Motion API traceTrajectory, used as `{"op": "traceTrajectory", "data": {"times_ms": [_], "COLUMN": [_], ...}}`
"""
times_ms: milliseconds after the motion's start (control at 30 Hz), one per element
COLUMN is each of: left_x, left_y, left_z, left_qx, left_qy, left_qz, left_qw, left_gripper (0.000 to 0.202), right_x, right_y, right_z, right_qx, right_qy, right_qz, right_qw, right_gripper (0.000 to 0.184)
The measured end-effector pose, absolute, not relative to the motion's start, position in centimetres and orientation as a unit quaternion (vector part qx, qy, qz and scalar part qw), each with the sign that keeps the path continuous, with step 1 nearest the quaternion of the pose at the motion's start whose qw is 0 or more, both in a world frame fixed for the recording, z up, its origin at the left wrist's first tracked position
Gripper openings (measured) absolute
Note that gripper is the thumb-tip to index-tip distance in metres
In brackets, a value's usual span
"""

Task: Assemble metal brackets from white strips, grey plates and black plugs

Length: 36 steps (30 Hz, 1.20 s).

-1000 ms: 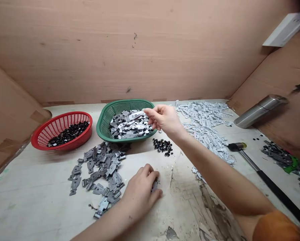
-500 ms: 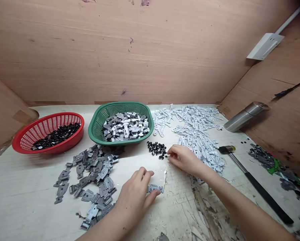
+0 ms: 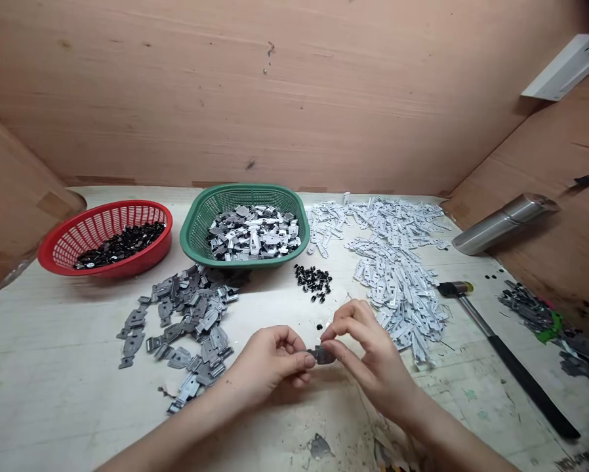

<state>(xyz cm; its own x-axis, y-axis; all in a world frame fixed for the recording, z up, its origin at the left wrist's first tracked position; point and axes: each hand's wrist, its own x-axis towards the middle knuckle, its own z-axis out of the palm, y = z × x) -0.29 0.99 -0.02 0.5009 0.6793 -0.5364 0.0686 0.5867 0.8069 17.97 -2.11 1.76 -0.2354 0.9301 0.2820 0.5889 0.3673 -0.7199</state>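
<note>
Grey metal clip between two bare hands, in front of the green basket and a little past its right end. Runs with its long axis roughly left to right, near parallel to the basket's front rim, though partly covered by fingers. So lies straight to the right of the left hand and to the left of the right hand, about equally close to both. Pinched at its left end between left thumb and curled fingers. Met at its right end by right thumb and forefinger, close together; cannot tell whether gripping the clip itself or something tiny against it. Looks held just above the worktop. Towards the basket's front right corner, one loose black bead, then a cluster of black beads. Before the basket's left side, a heap of grey clips; right of the basket, many white strips.
</note>
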Motion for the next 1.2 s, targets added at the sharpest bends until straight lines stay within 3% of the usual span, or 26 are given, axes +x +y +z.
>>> {"op": "traceTrajectory", "data": {"times_ms": [367, 567, 833, 967, 1200], "left_x": [-0.6, -0.4, -0.3, -0.4, -0.7], "left_y": [0.9, 0.8, 0.8, 1.1, 1.4], "left_z": [0.8, 1.1, 0.9, 1.0, 0.7], "left_qx": [0.369, 0.341, 0.316, 0.27, 0.295], "left_qy": [0.437, 0.442, 0.45, 0.46, 0.465], "left_qz": [0.197, 0.192, 0.191, 0.193, 0.177], "left_qw": [0.797, 0.807, 0.813, 0.824, 0.816], "left_gripper": [0.025, 0.021, 0.02, 0.018, 0.02], "right_x": [17.3, 16.9, 18.1, 19.7, 21.6], "right_y": [-4.1, -4.4, -4.4, -2.4, 2.7], "right_z": [0.2, 0.4, 1.5, 2.1, -0.4], "right_qx": [-0.484, -0.469, -0.471, -0.501, -0.511], "right_qy": [-0.794, -0.793, -0.764, -0.741, -0.817], "right_qz": [0.144, 0.111, 0.262, 0.222, 0.152], "right_qw": [0.339, 0.373, 0.356, 0.389, 0.221], "right_gripper": [0.015, 0.017, 0.017, 0.013, 0.016]}}
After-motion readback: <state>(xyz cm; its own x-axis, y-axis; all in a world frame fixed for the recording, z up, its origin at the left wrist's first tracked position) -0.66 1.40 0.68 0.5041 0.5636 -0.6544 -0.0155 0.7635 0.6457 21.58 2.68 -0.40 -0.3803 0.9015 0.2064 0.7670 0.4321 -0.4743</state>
